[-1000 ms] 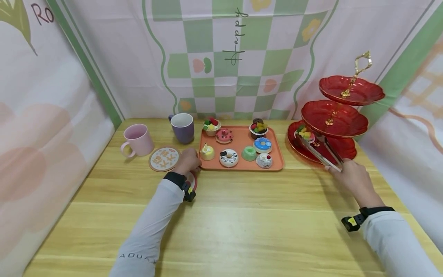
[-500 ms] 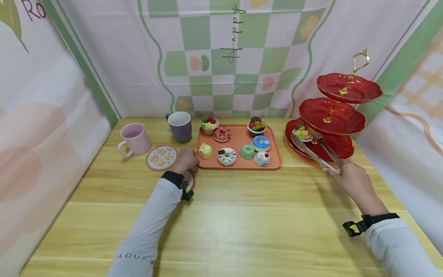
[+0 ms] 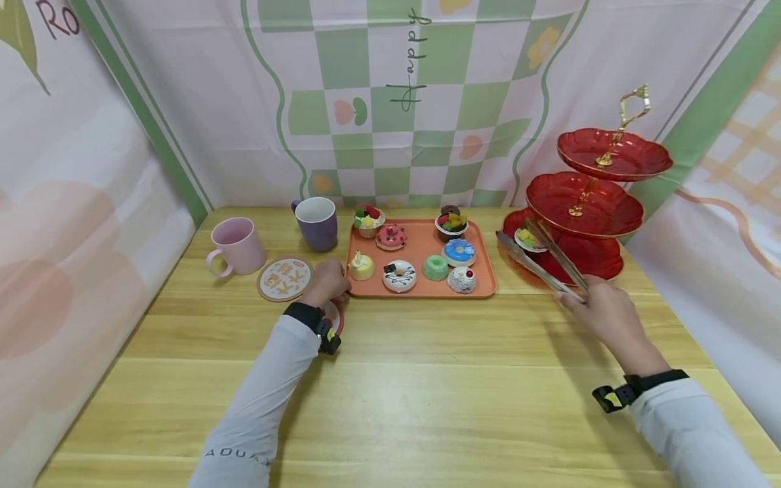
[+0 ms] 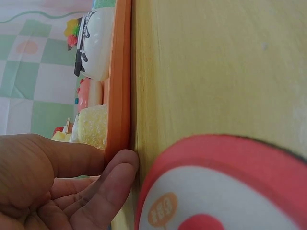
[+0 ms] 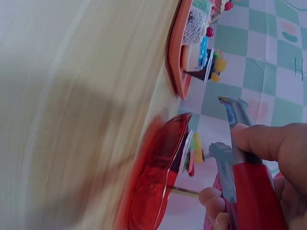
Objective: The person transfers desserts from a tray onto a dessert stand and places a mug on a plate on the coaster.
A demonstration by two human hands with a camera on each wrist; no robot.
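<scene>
My left hand [image 3: 328, 283] pinches the near left corner of the orange tray [image 3: 421, 296], thumb and fingertips at its rim in the left wrist view. Several toy pastries lie on that tray, among them a white donut [image 3: 399, 276] and a blue donut [image 3: 458, 251]. In my right hand [image 3: 607, 315] are metal tongs [image 3: 537, 266] with red handles [image 5: 256, 196]. Their arms are spread apart, one tip on each side of a fruit-topped cupcake [image 3: 528, 238]. That cupcake sits on the bottom red plate [image 3: 594, 257] of a three-tier stand, at its left side.
Above the cupcake overhang the middle tier [image 3: 610, 203] and top tier [image 3: 641, 152]. A pink mug [image 3: 241, 247], a purple mug [image 3: 320, 227] and a round coaster [image 3: 285, 279] stand at left. A red-rimmed coaster [image 3: 335, 318] lies partly under my left wrist.
The tongs have spread wider, and their tips have shifted left, coming away from the cupcake, which stays on the bottom plate. My left hand keeps its place at the tray corner.
</scene>
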